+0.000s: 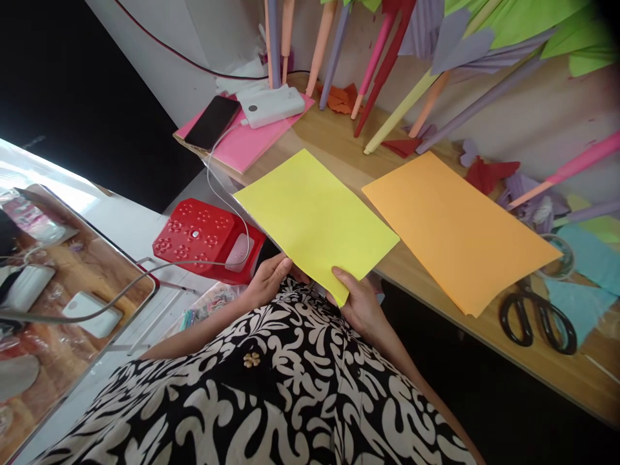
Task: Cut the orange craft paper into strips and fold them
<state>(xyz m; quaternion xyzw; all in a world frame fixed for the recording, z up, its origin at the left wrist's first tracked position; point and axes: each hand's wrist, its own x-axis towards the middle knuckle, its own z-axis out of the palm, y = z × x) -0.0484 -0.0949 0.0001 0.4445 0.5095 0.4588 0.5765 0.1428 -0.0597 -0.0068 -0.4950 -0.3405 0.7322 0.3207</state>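
Observation:
A yellow sheet of paper (317,213) is held in front of me, slanted over the near edge of the wooden table. My right hand (361,300) pinches its near corner, thumb on top and the other fingers underneath. At the sheet's left edge, my left hand (268,281) is closed with the thumb against the paper; part of its fingers is hidden below. Just right of the yellow sheet, a stack of orange paper (460,232) lies on the table. Black-handled scissors (537,320) rest beside it, their blades hidden under the orange paper.
Pink paper (252,145) bears a phone (213,123) and a white power bank (274,106) with a cable. Rolled paper stems (402,110) lean along the wall. A tape roll (559,255) lies right. Below stands a red stool (198,232); left, a low table (62,271).

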